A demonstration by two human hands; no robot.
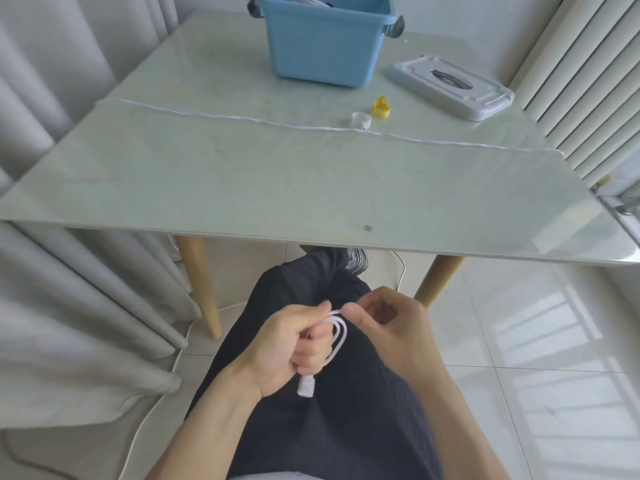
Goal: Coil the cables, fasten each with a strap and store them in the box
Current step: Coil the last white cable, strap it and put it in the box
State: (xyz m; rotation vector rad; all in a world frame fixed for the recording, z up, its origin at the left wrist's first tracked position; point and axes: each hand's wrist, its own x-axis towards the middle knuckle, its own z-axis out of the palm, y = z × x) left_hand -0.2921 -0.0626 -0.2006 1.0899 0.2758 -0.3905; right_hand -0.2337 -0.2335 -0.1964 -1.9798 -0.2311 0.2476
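Step in hand: winding a white cable [337, 332] into a small coil over the lap, below the near edge of the counter [242, 188].
Left hand [291, 344]: fingers curled round the gathered loops, the plug [306, 388] hanging out beneath the fist.
Right hand [388, 320]: thumb and forefinger pinching the cable at the top of the loops, just beside the left thumb.
Doing it well: by my judgement, lay each new turn the same size as the last, let the left hand clamp every turn as it arrives, and feed the slack without twisting it; the free length seems to trail to the floor, so draw it up gently.
Straps: a white strap [361, 119] and a yellow strap [381, 107] sit side by side toward the far right of the counter, well apart from the hands; reach for one only when the coil is held firmly.
Second cable [277, 123]: stretched straight across the counter from left edge to right edge, not yet coiled.
Box [325, 43]: blue, open, at the far edge; its lid [450, 86] lies near the far right corner.
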